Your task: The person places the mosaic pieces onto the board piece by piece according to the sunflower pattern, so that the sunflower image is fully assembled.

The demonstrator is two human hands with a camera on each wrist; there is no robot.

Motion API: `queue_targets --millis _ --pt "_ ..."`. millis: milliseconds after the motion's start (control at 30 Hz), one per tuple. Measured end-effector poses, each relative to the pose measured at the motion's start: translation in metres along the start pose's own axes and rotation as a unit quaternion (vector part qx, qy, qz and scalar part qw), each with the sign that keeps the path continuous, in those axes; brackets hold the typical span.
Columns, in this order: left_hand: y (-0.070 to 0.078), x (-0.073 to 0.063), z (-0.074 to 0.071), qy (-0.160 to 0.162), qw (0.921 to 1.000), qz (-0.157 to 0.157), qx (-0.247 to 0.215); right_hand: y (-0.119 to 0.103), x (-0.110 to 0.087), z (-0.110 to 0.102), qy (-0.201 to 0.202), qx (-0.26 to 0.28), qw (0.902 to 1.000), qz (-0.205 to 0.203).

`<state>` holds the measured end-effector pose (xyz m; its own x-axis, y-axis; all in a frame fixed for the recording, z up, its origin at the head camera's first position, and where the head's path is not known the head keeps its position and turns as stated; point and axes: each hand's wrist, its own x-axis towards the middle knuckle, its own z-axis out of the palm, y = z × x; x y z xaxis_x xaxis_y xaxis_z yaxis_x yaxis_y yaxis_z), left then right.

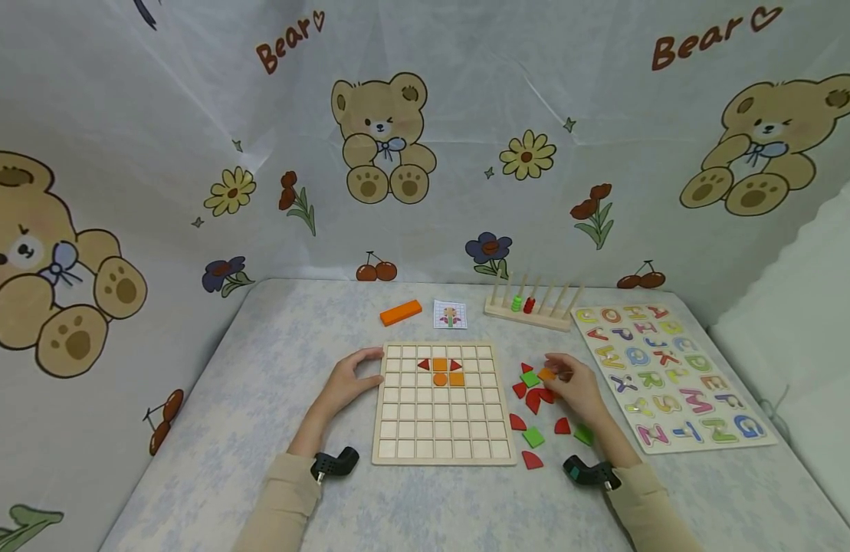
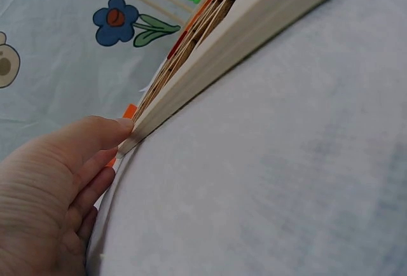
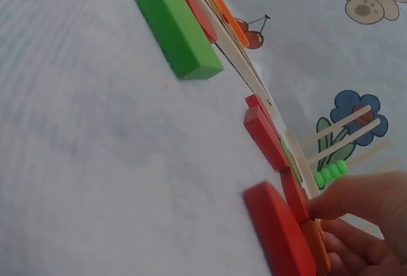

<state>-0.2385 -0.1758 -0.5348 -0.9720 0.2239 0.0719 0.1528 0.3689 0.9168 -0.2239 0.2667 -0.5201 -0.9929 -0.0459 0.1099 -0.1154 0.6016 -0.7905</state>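
My left hand (image 1: 351,379) is at the upper left corner of a wooden grid board (image 1: 407,431), its thumb and index fingertip touching the edge. On the board lie two red triangles (image 1: 425,366), two orange squares (image 1: 440,364) and an orange circle (image 1: 440,379). Right of the board, my right hand (image 1: 575,386) pinches an orange block (image 3: 314,245) between thumb and fingers. Around that hand are several red quarter-round blocks (image 1: 533,402) and green square blocks (image 1: 533,437). A red block (image 3: 276,231) sits just in front of it in the right wrist view.
Behind the board are an orange bar (image 1: 400,313), a small picture card (image 1: 450,314) and a peg rack (image 1: 556,322) with green and red beads. An alphabet puzzle board (image 1: 703,444) covers the table's right side. A bear-print cloth (image 1: 452,230) hangs at the back.
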Motion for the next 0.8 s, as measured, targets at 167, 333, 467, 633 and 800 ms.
queue_targets --millis 167,333,467,633,800 --pt "0.001 0.000 0.000 0.000 1.0000 -0.001 0.001 0.000 0.000 -0.002 0.012 -0.011 0.9996 0.021" --pt "0.001 0.000 0.000 0.002 1.0000 0.003 0.001 -0.002 0.001 -0.002 0.009 -0.007 0.9990 0.042" --pt "0.000 0.001 0.001 0.003 1.0000 0.002 0.005 -0.007 0.001 -0.002 0.009 0.002 0.9988 0.049" --pt "0.002 0.000 0.002 0.006 0.9999 0.009 0.003 -0.018 0.006 0.001 0.021 0.000 0.9993 0.030" --pt "0.027 -0.009 -0.002 -0.009 0.9999 0.009 0.007 -0.033 0.012 0.012 0.018 0.016 0.9997 0.011"
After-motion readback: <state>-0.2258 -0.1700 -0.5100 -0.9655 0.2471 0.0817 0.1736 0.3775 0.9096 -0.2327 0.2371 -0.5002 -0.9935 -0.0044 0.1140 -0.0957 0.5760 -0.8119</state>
